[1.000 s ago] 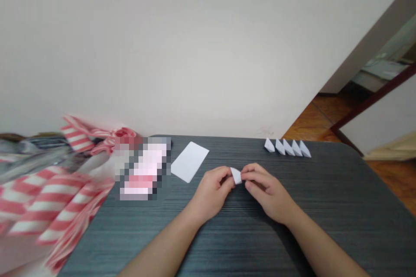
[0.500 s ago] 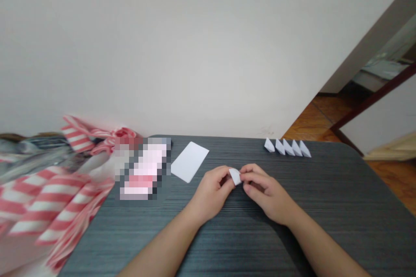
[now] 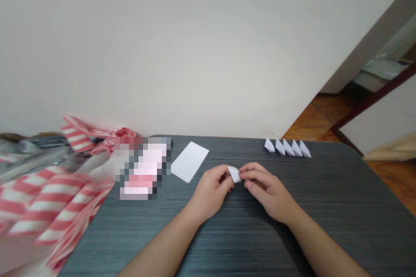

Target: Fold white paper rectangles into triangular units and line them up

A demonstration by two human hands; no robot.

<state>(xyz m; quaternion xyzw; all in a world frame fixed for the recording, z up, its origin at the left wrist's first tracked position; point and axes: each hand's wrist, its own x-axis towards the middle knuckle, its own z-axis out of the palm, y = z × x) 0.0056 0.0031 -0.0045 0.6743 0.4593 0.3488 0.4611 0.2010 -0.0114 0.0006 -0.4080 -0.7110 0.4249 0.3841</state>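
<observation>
1. The person's left hand and right hand meet over the middle of the dark grey surface. Both forearms come in from the near edge.
2. Between the hands is a small white folded paper piece, held up at the fingertips just above the surface.
3. Each hand's grip is narrow. The left thumb and forefinger pinch the piece's left side, and the right thumb and forefinger pinch its right side.
4. The remaining fingers of both hands curl under. I cannot tell whether the heels of the hands rest on the surface.
5. A flat white sheet lies at an angle on the surface, near the left hand on its far left side and not touching it.
6. A row of five folded pieces stands side by side at the far edge, close to the pale wall and well apart from the hands on the right.
7. A blurred patch just left of the sheet hides whatever lies there.
8. Red-and-white striped fabric spills over the left end of the surface.
9. On the far right, a doorway opens onto a wooden floor.
</observation>
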